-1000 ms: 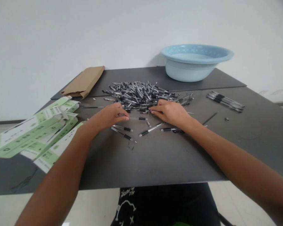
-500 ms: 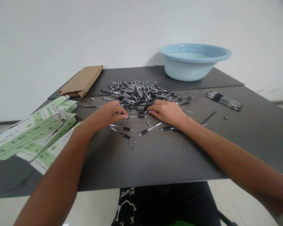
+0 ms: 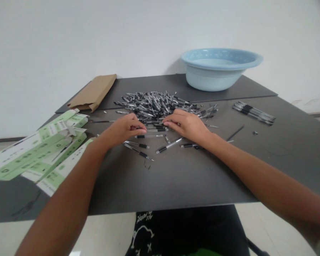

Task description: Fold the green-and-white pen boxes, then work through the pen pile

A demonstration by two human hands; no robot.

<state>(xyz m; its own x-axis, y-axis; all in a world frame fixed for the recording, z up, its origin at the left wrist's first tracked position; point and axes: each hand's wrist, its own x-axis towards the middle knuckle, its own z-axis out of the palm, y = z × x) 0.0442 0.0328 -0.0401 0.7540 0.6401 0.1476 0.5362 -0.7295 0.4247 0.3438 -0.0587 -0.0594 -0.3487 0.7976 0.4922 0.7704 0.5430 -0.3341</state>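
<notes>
Likely light, stiff, slick pens [image 3: 156,105] mid-frame — pinch at black grips [image 3: 143,154]; left hand [image 3: 122,128], right hand [image 3: 188,123] fingers narrowed — can't tell if holding.

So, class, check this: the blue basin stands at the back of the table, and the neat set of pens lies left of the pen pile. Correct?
No, the neat set of pens lies right of the pen pile, as the head view shows. The blue basin does stand at the back of the table.

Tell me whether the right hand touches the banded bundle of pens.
Apart: the head view shows tabletop between the right hand and the pen bundle.
</notes>
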